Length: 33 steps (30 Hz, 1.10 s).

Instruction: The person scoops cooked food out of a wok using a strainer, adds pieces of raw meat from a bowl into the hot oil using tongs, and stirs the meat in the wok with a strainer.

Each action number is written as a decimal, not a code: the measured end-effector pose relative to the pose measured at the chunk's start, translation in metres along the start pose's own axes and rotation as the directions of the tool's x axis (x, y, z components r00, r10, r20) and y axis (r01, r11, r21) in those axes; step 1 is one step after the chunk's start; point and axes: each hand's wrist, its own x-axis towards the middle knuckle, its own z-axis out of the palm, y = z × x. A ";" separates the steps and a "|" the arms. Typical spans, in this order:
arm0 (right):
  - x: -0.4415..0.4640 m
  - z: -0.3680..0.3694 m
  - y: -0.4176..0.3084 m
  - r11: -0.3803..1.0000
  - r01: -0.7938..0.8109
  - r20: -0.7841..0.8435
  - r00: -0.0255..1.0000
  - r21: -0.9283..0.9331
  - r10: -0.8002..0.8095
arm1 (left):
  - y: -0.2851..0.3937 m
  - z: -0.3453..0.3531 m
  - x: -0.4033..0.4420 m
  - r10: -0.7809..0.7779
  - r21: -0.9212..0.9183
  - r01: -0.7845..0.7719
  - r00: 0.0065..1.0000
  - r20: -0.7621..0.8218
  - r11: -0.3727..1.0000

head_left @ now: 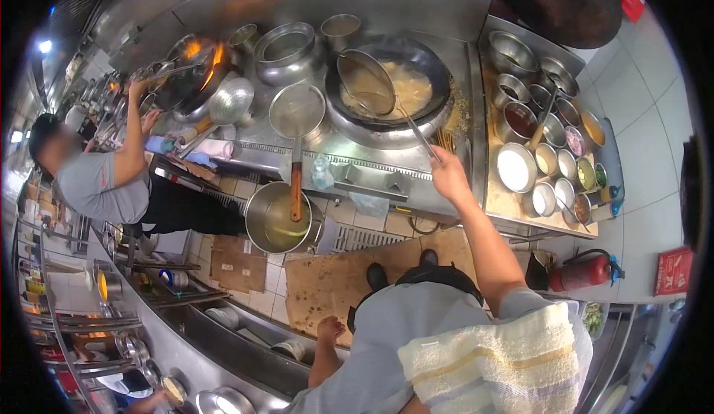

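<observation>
My right hand (451, 178) grips the long handle of a round mesh strainer (366, 81). The strainer's head is over the left part of a large wok (439, 64), where pale, bubbling food (411, 87) sits in liquid. Whether the mesh touches the liquid, I cannot tell. Low beside my body is my left hand (329, 330), fingers curled in and nothing visible in them. Left of the wok, a second strainer with a wooden handle (296, 187) lies across the stove edge, its handle reaching over a deep pot (256, 217) of yellowish liquid.
Bowls of sauces and seasonings crowd the right-hand counter (487, 200). Further left, a co-worker (104, 183) tends a flaming wok (175, 90). A perforated ladle (231, 101) and a lidless metal pot (286, 55) stand between. A fire extinguisher (584, 273) is at right; a steel counter (171, 325) lies behind me.
</observation>
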 end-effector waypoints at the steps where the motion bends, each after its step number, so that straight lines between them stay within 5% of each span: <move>1: 0.004 0.006 0.006 0.999 0.000 0.002 1.000 -0.043 0.000 | -0.002 -0.006 0.004 -0.002 -0.013 0.002 1.000 0.003 1.000; 5: 0.028 0.019 0.020 0.990 -0.031 0.017 0.999 -0.137 0.033 | -0.026 -0.055 0.031 -0.060 -0.060 0.072 0.982 0.178 0.996; 8: 0.046 0.023 0.034 0.981 -0.108 0.043 0.992 -0.158 0.116 | -0.035 -0.066 0.026 -0.064 -0.082 0.077 0.987 0.150 0.994; 12: 0.064 0.022 0.054 0.989 -0.005 -0.090 0.996 -0.148 -0.008 | -0.036 -0.070 0.017 -0.072 -0.083 0.081 0.992 0.099 0.993; 13: 0.062 0.013 0.042 0.990 -0.143 -0.027 0.989 -0.018 0.143 | -0.038 -0.070 0.016 -0.075 -0.079 0.082 0.994 0.082 0.994; 15: 0.060 -0.004 0.018 0.883 -0.423 0.155 0.904 0.202 0.398 | -0.041 -0.070 0.022 -0.079 -0.123 0.093 0.990 0.116 0.988; 16: 0.059 -0.006 0.013 0.886 -0.419 0.161 0.906 0.198 0.392 | -0.043 -0.070 0.026 -0.080 -0.161 0.104 0.985 0.151 0.981; 19: 0.054 -0.008 0.002 0.587 -0.575 0.323 0.813 0.570 0.484 | -0.039 -0.050 0.022 -0.087 -0.145 0.106 0.987 0.134 0.984; 22: 0.063 0.001 0.004 0.467 -0.645 0.430 0.758 0.605 0.490 | -0.023 -0.020 0.017 -0.101 -0.022 0.101 0.995 0.026 0.995; 30: 0.069 0.035 0.009 0.198 -0.637 0.564 0.761 0.745 0.321 | -0.022 -0.001 0.038 0.043 -0.310 0.006 0.988 0.151 0.951; 31: 0.065 0.031 0.005 0.172 -0.624 0.561 0.770 0.762 0.303 | -0.027 -0.008 0.054 0.262 0.145 -0.317 0.915 0.308 0.937; 32: 0.065 0.025 0.002 0.211 -0.596 0.522 0.791 0.775 0.317 | -0.033 -0.013 0.068 0.338 0.514 -0.602 0.786 0.518 0.611; 33: 0.064 0.015 0.003 0.245 -0.563 0.472 0.812 0.789 0.343 | -0.038 -0.009 0.077 0.299 0.631 -0.685 0.728 0.617 0.365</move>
